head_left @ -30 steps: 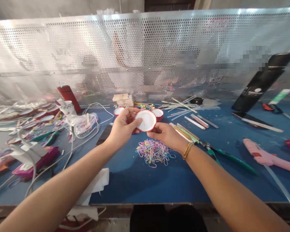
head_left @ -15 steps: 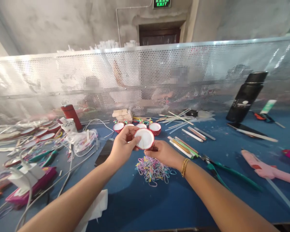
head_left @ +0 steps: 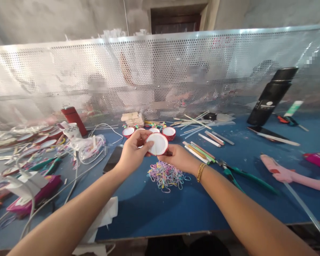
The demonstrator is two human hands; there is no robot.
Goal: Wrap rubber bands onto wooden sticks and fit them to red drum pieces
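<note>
Bowl (head_left: 157,144), white inside with a red rim, is held above the blue table (head_left: 149,217) by both hands: the left hand (head_left: 134,150) pinches its left edge, thumb over the rim, while the right hand (head_left: 180,158) grasps its lower right edge. Similar bowls (head_left: 169,133) stand close behind, so room is tighter on the far side. Nearer than the held bowl lies a pile of rubber bands (head_left: 166,176); bare tabletop stretches from there to the front edge, with pliers (head_left: 253,179) bordering it on the right.
</note>
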